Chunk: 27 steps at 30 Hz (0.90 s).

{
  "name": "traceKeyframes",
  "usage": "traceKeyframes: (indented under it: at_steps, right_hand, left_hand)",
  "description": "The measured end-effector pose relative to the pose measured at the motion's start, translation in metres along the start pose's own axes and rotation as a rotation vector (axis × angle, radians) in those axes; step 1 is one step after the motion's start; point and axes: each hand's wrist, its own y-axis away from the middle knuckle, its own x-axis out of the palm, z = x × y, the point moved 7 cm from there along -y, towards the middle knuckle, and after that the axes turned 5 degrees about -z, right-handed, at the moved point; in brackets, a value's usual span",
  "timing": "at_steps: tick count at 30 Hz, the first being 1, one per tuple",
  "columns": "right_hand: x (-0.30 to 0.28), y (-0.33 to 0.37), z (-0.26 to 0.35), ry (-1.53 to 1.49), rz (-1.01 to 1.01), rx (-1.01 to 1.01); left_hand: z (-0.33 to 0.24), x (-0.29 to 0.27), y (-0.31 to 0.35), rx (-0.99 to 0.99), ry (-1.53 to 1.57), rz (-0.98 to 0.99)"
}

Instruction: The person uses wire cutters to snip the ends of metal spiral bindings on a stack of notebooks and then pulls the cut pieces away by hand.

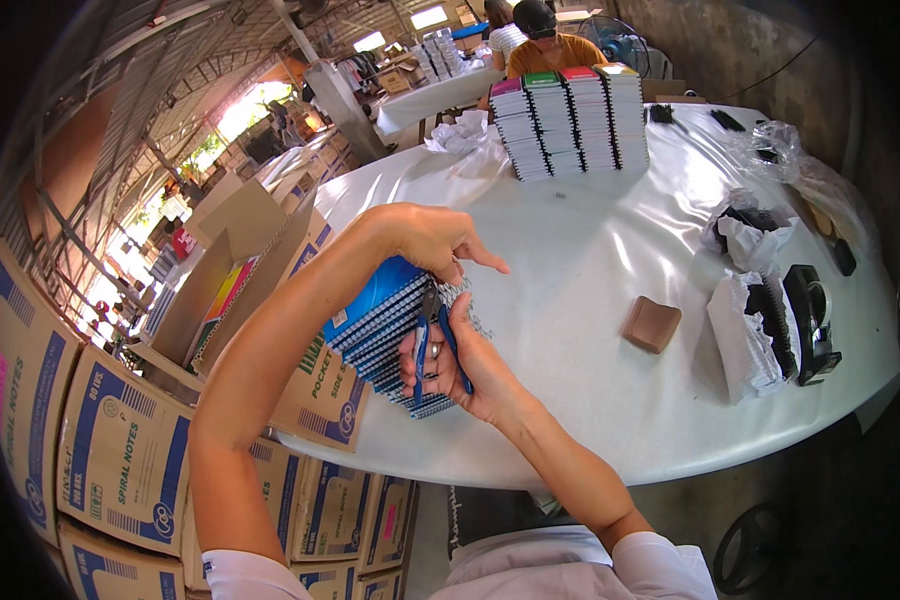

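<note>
Blue spiral notebooks (375, 290): stacked at surface's (570, 430) near-left edge; binding in place, coil work seemingly mid-way, remainder uncountable. Right hand (480, 375): gripping blue-handled pliers (421, 350). Left hand (432, 238): index extended, hold unclear. Four book stacks (575, 125): far edge, bound.

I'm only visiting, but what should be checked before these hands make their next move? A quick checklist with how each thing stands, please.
1. Tool held: ok. The right hand grips the blue-handled pliers.
2. Tool at the work: ok. The pliers' head is by the spiral-bound notebooks.
3. Bite on the wire: cannot tell; too small to make out.
4. Fingers well clear of the pliers' tip: not ok, I'd say. The left hand looks very close to it.
5. Brown block out of the way: ok. It lies apart, right of both hands.
</note>
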Motion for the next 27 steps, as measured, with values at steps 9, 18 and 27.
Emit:
traceKeyframes:
  at_steps: [9, 18, 27]
  right_hand:
    - [0.004, 0.004, -0.01, -0.135, 0.108, 0.046]
    - [-0.002, 0.001, -0.012, -0.053, -0.018, -0.009]
    - [0.002, 0.003, -0.008, -0.052, -0.004, -0.032]
  left_hand:
    - [-0.002, 0.001, 0.004, 0.044, -0.052, -0.056]
    - [-0.002, 0.004, -0.002, 0.021, -0.116, -0.034]
    - [-0.001, 0.005, -0.002, -0.004, -0.16, -0.014]
